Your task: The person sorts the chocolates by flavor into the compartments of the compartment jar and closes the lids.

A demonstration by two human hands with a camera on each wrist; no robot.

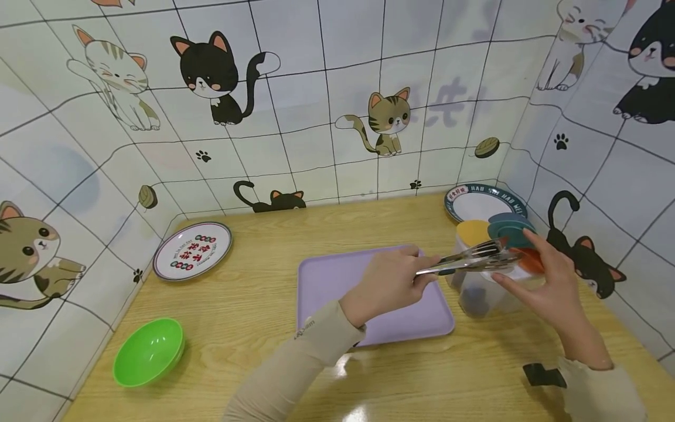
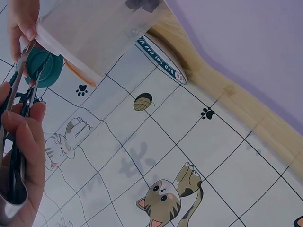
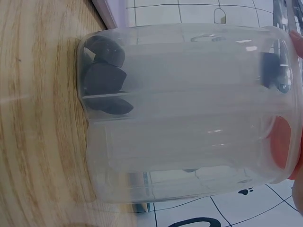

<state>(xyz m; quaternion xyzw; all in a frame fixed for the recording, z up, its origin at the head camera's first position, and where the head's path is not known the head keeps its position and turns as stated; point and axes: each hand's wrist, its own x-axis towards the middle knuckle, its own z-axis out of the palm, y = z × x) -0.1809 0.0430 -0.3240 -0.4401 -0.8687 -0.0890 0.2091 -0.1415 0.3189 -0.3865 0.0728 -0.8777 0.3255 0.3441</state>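
Observation:
My left hand (image 1: pixel 392 284) grips metal tongs (image 1: pixel 464 262) by their handles. The tongs' ends stretch over the top of a clear plastic container (image 3: pixel 189 109), which has several coloured caps. Its teal cap (image 1: pixel 508 233) stands raised beside the tong tips, and its orange cap (image 1: pixel 529 261) is partly hidden. Dark pieces (image 3: pixel 105 73) lie at the container's bottom. On the container's right side, my right hand (image 1: pixel 556 281) reaches over the top with thumb and index finger spread; the index fingertip is at the teal cap, and the thumb is by the near rim.
A purple tray (image 1: pixel 327 287) lies left of the container. Behind the container stands a plate with a dark lettered rim (image 1: pixel 519 205). At the left are a white plate (image 1: pixel 174 246) with red print and a green bowl (image 1: pixel 134 366). Cat-patterned walls (image 1: pixel 295 111) enclose the table.

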